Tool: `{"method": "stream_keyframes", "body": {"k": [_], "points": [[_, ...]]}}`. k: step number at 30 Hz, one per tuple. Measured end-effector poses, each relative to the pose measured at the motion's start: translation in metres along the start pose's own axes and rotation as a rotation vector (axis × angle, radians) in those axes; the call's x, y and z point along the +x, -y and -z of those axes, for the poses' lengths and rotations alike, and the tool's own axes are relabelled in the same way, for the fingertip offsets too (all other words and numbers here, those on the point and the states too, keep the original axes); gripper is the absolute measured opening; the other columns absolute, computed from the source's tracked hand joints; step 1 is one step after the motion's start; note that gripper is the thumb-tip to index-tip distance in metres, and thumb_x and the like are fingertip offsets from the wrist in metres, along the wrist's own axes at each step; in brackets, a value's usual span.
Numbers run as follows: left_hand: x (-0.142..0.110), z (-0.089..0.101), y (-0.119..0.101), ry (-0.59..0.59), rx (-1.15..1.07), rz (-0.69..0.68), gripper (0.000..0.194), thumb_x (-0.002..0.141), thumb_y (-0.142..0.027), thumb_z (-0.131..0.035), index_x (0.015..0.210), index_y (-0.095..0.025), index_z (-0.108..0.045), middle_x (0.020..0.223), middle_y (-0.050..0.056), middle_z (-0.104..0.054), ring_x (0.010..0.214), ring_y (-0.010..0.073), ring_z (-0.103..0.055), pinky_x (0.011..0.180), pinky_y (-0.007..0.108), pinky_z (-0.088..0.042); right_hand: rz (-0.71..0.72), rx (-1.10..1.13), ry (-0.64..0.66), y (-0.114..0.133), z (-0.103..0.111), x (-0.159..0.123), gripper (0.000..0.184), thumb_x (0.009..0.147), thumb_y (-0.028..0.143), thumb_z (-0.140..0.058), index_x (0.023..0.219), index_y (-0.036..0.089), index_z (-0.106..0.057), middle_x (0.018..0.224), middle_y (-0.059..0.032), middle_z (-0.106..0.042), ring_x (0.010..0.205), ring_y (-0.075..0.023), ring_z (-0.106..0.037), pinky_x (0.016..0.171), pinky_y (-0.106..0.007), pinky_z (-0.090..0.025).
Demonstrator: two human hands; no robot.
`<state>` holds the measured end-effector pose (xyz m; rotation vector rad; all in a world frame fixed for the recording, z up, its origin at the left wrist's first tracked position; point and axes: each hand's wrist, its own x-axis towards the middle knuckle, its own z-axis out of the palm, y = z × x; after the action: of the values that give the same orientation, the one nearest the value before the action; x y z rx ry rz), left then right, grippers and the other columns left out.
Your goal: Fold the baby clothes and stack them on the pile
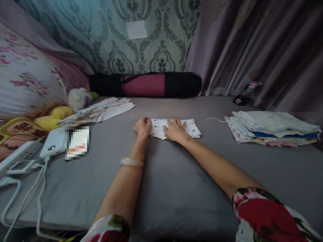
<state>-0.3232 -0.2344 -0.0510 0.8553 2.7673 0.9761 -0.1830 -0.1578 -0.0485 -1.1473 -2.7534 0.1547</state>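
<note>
A pair of small white shorts [157,125] with a scattered dark print lies flat on the grey bed sheet in front of me. My left hand [143,127] is closed at the left edge of the shorts, thumb and fingers pinching the fabric there. Spread out on top, near the middle, my right hand [176,129] presses the cloth with its fingers apart. The lower edge of the shorts has a notch between the legs, and part of the print is covered by my right hand.
Folded clothes [272,126] are stacked at right, beside a dark bottle [243,98]. Light clothes [101,112] lie at left near plush toys [60,116]. A power bank [53,143], cables and a power strip [22,156] occupy the left edge. Behind lies a long black-and-maroon bag [143,85].
</note>
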Motion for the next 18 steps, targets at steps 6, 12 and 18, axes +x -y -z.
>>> {"method": "stream_keyframes", "body": {"k": [6, 12, 18], "points": [[0.0, 0.0, 0.0, -0.031, -0.013, 0.022, 0.032, 0.091, -0.03, -0.044, 0.11, -0.024, -0.068, 0.113, 0.007, -0.071, 0.111, 0.0269, -0.059, 0.092, 0.04, -0.042, 0.172, -0.001, -0.1, 0.019, -0.006, 0.005, 0.053, 0.096, 0.031, -0.033, 0.14, 0.005, -0.044, 0.151, -0.0191, -0.037, 0.142, -0.0294, -0.025, 0.115, -0.052, -0.012], [0.003, -0.001, 0.004, -0.07, -0.058, 0.029, 0.029, 0.09, -0.027, -0.045, 0.106, -0.023, -0.069, 0.11, 0.008, -0.071, 0.11, 0.0257, -0.059, 0.093, 0.038, -0.042, 0.14, 0.026, -0.047, 0.021, -0.016, 0.004, 0.056, 0.097, 0.034, -0.031, 0.143, 0.003, -0.04, 0.151, -0.0174, -0.038, 0.142, -0.0297, -0.025, 0.115, -0.051, -0.015], [0.006, -0.001, 0.007, -0.109, -0.094, 0.049, 0.029, 0.089, -0.023, -0.044, 0.104, -0.024, -0.07, 0.109, 0.008, -0.071, 0.111, 0.0253, -0.06, 0.094, 0.04, -0.042, 0.126, -0.022, 0.02, 0.026, -0.008, 0.012, 0.056, 0.095, 0.031, -0.032, 0.14, 0.0, -0.043, 0.149, -0.0204, -0.04, 0.14, -0.0324, -0.028, 0.114, -0.055, -0.015]]}}
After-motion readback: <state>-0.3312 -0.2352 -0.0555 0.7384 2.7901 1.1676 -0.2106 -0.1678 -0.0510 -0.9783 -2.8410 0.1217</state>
